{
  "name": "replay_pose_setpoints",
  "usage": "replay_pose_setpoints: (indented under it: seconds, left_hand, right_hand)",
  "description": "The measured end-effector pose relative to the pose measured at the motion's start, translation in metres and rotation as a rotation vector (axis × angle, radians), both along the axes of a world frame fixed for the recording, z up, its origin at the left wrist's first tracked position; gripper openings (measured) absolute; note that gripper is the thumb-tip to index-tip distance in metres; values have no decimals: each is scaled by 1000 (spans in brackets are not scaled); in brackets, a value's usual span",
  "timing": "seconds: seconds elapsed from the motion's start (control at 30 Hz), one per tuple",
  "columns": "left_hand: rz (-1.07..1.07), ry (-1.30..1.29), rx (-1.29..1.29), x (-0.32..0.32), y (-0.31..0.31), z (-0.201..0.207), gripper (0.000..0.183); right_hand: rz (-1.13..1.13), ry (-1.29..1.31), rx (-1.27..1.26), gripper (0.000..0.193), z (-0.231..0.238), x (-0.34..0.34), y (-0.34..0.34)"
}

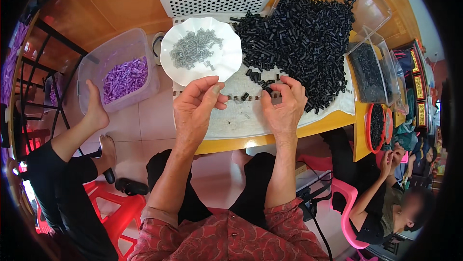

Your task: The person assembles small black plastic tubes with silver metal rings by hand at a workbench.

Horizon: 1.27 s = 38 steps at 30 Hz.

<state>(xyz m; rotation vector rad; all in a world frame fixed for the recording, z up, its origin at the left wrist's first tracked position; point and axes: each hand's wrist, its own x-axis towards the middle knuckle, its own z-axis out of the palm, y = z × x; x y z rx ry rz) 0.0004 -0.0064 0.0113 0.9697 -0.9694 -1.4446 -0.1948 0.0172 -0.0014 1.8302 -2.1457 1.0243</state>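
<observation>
My left hand (197, 111) hovers just below a white scalloped plate (226, 63). Its thumb and index finger are pressed together; anything between them is too small to make out. On the plate lies a heap of small clear pieces (193, 51). My right hand (285, 107) is over the pale cloth (231, 126), with thumb and forefinger closing around a small black tube (276, 94). A few loose black tubes (253, 75) are scattered beside its fingertips. Behind that hand spreads a large pile of black tubes (299, 39).
A white perforated basket (217, 3) of black pieces stands at the back. Clear bins (369, 73) and a red round tray (375, 126) are at right. A tub (118, 70) with purple pieces sits on the left floor. People sit on both sides, near a red stool (115, 212).
</observation>
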Motion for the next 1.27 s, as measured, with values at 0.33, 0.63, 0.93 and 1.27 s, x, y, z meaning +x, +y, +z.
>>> replay_pose_setpoints:
  seconds: [0.33, 0.63, 0.93, 1.27]
  left_hand:
    - [-67, 55, 78, 0, 3, -2, 21]
    - [-214, -27, 31, -10, 10, -10, 24]
    - [-280, 69, 80, -3, 6, -9, 32]
    - [-311, 604, 341, 15, -3, -6, 31]
  right_hand:
    - [112, -103, -11, 18, -1, 4, -2]
    - [482, -464, 81, 24, 22, 19, 2]
    - [594, -511, 115, 31, 22, 32, 2]
    - [518, -595, 55, 24, 14, 28, -2]
